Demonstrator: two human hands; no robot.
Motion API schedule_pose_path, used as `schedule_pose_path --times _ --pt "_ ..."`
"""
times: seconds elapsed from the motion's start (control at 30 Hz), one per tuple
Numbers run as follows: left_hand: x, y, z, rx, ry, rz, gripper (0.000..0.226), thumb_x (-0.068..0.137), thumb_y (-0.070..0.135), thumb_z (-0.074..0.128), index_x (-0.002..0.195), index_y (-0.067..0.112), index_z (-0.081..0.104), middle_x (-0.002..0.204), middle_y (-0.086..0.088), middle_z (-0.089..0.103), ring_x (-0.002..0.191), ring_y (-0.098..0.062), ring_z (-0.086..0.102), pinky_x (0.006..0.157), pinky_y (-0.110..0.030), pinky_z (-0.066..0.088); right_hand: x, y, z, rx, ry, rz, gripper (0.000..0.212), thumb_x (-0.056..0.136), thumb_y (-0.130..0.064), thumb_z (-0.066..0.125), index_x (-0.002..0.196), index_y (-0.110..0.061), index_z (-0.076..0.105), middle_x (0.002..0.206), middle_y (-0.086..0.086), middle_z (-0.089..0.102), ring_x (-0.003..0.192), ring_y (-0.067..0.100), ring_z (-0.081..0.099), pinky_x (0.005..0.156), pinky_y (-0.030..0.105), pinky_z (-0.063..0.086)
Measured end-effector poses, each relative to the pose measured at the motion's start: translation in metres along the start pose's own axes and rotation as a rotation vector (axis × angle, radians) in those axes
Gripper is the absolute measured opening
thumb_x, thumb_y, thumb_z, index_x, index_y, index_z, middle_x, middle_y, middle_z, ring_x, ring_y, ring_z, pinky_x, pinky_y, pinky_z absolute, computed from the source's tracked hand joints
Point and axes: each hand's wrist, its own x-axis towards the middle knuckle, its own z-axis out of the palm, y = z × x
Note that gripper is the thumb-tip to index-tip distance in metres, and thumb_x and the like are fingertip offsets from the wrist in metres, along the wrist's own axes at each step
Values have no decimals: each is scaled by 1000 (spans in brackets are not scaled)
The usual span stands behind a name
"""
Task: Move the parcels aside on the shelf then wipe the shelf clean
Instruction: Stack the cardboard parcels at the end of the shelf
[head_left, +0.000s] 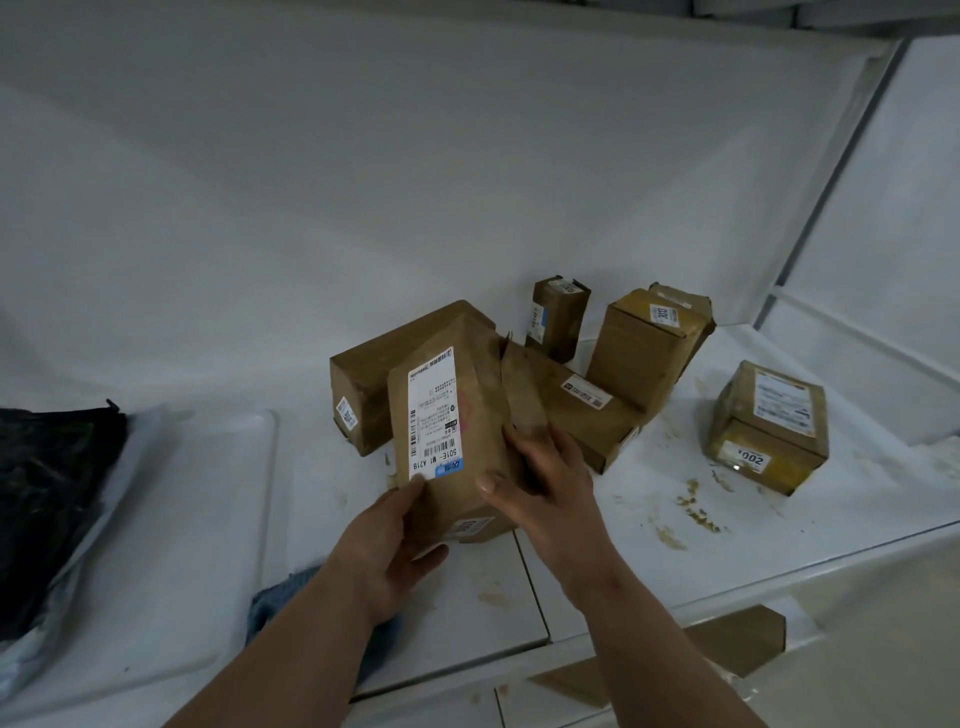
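Observation:
A brown cardboard parcel (457, 431) with a white shipping label stands tilted at the middle of the white shelf (649, 561). My left hand (395, 551) grips its lower left corner and my right hand (540, 478) holds its right side. Behind it lie a long box (363, 384) and a flat box (587, 410). Further back stand a small upright box (556, 317) and a taller box (644, 348). A taped box (769, 426) sits apart at the right. A blue cloth (280, 597) lies under my left forearm, partly hidden.
Brown stains (691, 509) mark the shelf to the right of my hands. A black plastic-wrapped bag (47, 509) lies at the far left. Cardboard pieces (737, 644) show below the shelf's front edge. A white upright post (841, 171) borders the shelf at right.

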Motion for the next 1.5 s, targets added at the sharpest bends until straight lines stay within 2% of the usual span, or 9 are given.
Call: schedule_pose_path --times 0.1,0.17,0.3,0.57,0.77,0.93,1.03,1.13,1.5 --pt "-4 0 -6 -81 -52 4 30 93 24 61 122 17 56 120 -11 62 111 -30 61 99 -49 47 -12 -9 -9 240 -46 -33 48 79 -26 78 123 -32 59 142 -15 30 122 -2 43 80 12 52" --pt "-6 0 -11 -110 -70 22 33 92 22 62 124 17 57 123 -10 61 113 -29 60 99 -49 47 -19 -14 -13 360 -66 0 46 78 -24 77 120 -28 60 135 -18 33 111 -9 44 69 4 48" --pt "-11 3 -15 -109 -97 87 29 94 18 58 123 18 61 121 -10 65 113 -27 60 93 -44 51 -23 -13 -10 384 -15 24 80 60 -55 82 130 -39 46 144 -11 36 129 11 43 93 24 52" --pt "-25 16 -12 75 -15 301 32 99 14 49 125 30 58 116 -4 68 109 -19 61 81 -38 55 -5 -9 -8 244 -166 -41 119 52 -49 89 142 -57 12 148 -13 33 137 12 38 101 40 50" --pt "-41 14 25 356 93 583 49 96 8 52 128 44 45 126 9 55 108 -11 55 88 -31 48 0 -4 -29 99 -63 -158 125 59 -37 88 148 -49 2 142 -21 18 134 4 26 98 19 45" --pt "-69 27 58 420 187 1026 35 91 49 51 113 72 36 124 33 41 121 18 35 104 -33 36 3 -3 -38 -80 60 -218 126 59 -43 88 149 -46 0 131 -24 14 124 4 25 98 26 36" --pt "-77 37 71 678 221 1179 83 73 75 55 143 54 16 147 28 16 144 -8 14 111 -49 32 4 3 -38 -203 148 -297 121 62 -41 86 149 -41 3 141 -11 17 121 7 27 96 31 40" --pt "-87 45 93 1004 353 1230 94 65 73 62 145 46 21 153 19 13 143 -15 11 111 -46 32 5 6 -36 -287 199 -344 116 62 -40 84 149 -38 7 145 -3 19 128 19 34 100 45 45" --pt "-79 45 102 860 389 1169 23 92 28 62 113 27 71 102 22 62 100 -1 58 89 -18 47 2 23 -40 -377 220 -396 117 61 -40 84 149 -38 8 148 3 19 137 32 29 99 59 45"
